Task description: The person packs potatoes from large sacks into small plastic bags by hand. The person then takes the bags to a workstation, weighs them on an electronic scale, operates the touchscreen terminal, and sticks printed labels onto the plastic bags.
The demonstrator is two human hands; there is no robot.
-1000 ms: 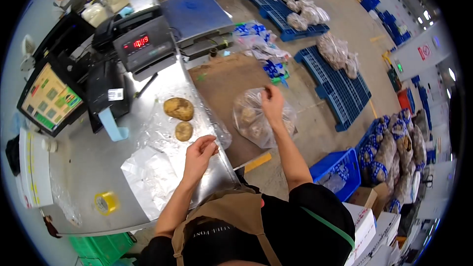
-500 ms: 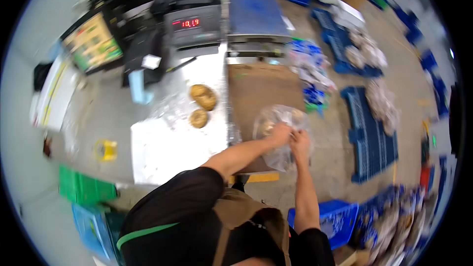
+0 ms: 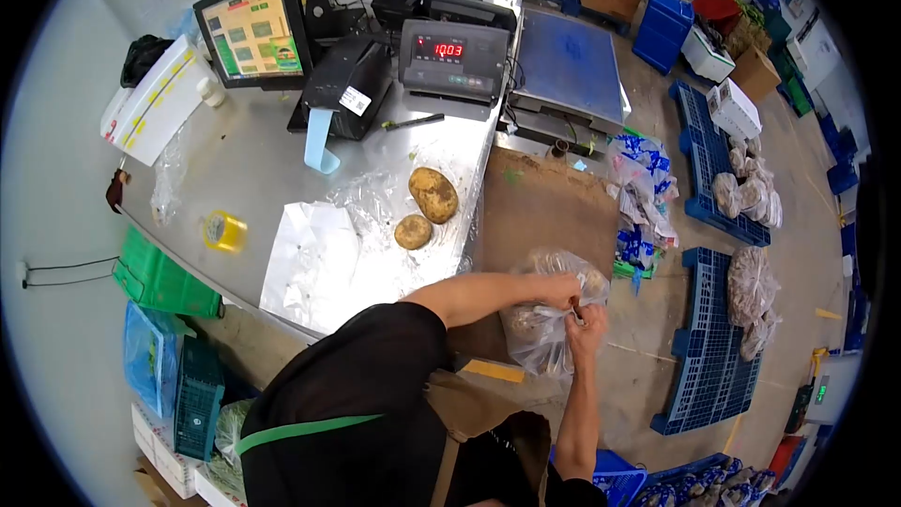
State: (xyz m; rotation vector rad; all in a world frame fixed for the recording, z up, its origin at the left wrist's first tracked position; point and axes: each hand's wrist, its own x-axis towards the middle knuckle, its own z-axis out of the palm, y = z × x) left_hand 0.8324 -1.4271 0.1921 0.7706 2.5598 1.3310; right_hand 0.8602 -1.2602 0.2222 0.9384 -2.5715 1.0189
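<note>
A clear plastic bag (image 3: 537, 336) with potatoes inside rests on the brown board (image 3: 535, 211) right of the metal table. My left hand (image 3: 561, 291) is closed on the bag's gathered top. Just beside it, my right hand (image 3: 587, 321) pinches the same plastic. Two loose potatoes, a larger one (image 3: 433, 194) and a smaller one (image 3: 413, 232), lie on the metal table (image 3: 253, 150) next to crumpled clear film. Behind them a scale display (image 3: 450, 56) shows red digits reading 10.03.
White paper (image 3: 310, 258) and yellow tape (image 3: 225, 231) lie on the table. A touchscreen (image 3: 253, 33) and a black printer (image 3: 347, 84) stand at its back. Blue pallets (image 3: 718, 338) with bagged goods are on the floor at right.
Since the earliest frame, my left hand has moved from the table edge to the bag, and both hands have closed on its top. The display changed from 10.19 to 10.03.
</note>
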